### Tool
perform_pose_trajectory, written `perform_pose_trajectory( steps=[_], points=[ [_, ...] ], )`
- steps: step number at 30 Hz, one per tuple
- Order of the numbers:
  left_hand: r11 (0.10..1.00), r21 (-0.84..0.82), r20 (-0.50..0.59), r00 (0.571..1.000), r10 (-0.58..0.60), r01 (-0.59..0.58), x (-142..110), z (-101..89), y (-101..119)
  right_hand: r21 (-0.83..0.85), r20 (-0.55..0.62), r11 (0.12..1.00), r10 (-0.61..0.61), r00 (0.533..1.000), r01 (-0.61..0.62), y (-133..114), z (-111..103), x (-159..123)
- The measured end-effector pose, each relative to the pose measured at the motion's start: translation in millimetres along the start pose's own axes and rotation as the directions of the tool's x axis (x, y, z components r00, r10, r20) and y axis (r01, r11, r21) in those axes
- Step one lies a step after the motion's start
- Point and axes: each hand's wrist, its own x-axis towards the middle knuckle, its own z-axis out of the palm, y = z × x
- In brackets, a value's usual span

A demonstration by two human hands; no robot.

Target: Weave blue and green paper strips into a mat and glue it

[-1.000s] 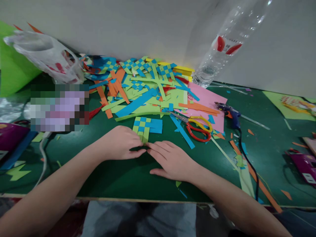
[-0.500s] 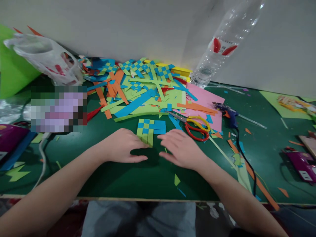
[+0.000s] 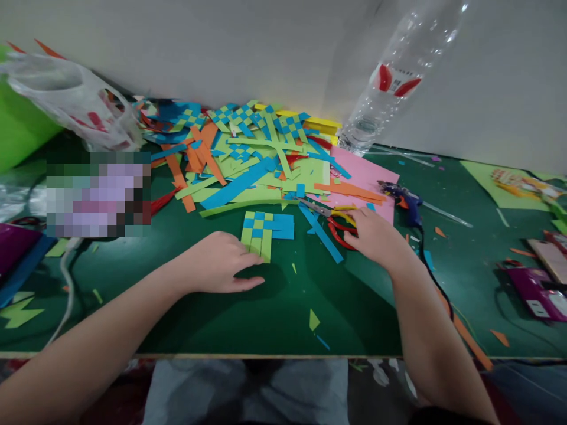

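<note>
On the green table a small woven piece of paper strips point(image 3: 258, 224), green and blue in a checker pattern, lies flat; its green strip ends point towards me and the blue ones to the right. My left hand point(image 3: 220, 262) rests at its lower left corner, thumb apart from the fingers, fingertips by the green strips. To the right, my right hand point(image 3: 376, 239) has its fingers and thumb closed over the handles of the scissors point(image 3: 342, 236), one yellow and one red. The scissor blades point left. A loose blue strip point(image 3: 325, 239) lies just below the scissors.
Behind the hands spreads a heap of paper strips point(image 3: 248, 159) and woven pieces. Pink paper point(image 3: 354, 171), a glue gun point(image 3: 407, 203) with a black cord, and a plastic bottle point(image 3: 381, 88) are at the right. A plastic bag point(image 3: 80, 106) and a white cable point(image 3: 68, 283) are at the left.
My right hand has moved from beside the woven piece right to the scissors and taken hold of their handles. My left hand has stayed by the woven piece.
</note>
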Motion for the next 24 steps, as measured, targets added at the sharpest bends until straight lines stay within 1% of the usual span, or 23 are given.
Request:
perform_pose_trajectory(
  steps=[3,6,8,10,13,17,19,20,22,24],
  points=[
    [1.0,0.005,0.009,1.0,-0.004,0.004,-0.1,0.2,-0.1,0.04,-0.026,0.999,0.007,1.0,-0.006,3.1,2.6,3.5],
    [1.0,0.002,0.018,1.0,-0.006,0.006,-0.1,0.1,0.3,0.047,-0.052,0.998,0.035,0.998,-0.033,5.4,0.5,2.7],
    [1.0,0.006,0.027,1.0,-0.011,0.01,-0.3,0.0,0.6,0.043,-0.051,0.995,0.087,0.995,-0.084,4.5,-4.3,0.5],
    [1.0,0.013,0.026,1.0,-0.013,0.013,-0.6,0.0,0.8,0.02,-0.054,0.987,0.162,0.985,-0.161,1.3,-10.5,-2.1],
    [1.0,0.017,0.024,1.0,-0.01,0.01,-0.9,0.0,0.9,-0.016,-0.109,0.963,0.266,0.958,-0.269,-5.4,-19.1,-5.4],
    [1.0,0.0,0.023,1.0,-0.012,0.012,-0.6,-0.1,0.6,0.038,-0.198,0.947,0.32,0.927,-0.319,-12.1,-25.1,-8.8],
    [1.0,-0.007,0.021,1.0,-0.013,0.013,-0.3,-0.3,0.4,0.059,-0.216,0.96,0.279,0.936,-0.273,-13.3,-26.1,-10.8],
    [1.0,-0.008,0.02,1.0,-0.014,0.014,-0.1,-0.5,0.4,0.054,-0.213,0.976,0.22,0.952,-0.213,-13.7,-26.2,-11.8],
    [1.0,-0.005,0.022,1.0,-0.015,0.015,0.2,-1.0,0.5,0.022,-0.166,0.999,0.033,0.986,-0.029,-14.8,-25.4,-13.4],
    [1.0,-0.002,0.028,0.999,-0.016,0.016,0.4,-1.8,0.8,-0.015,-0.093,0.991,-0.131,0.987,0.13,-17.6,-22.9,-13.9]
  ],
)
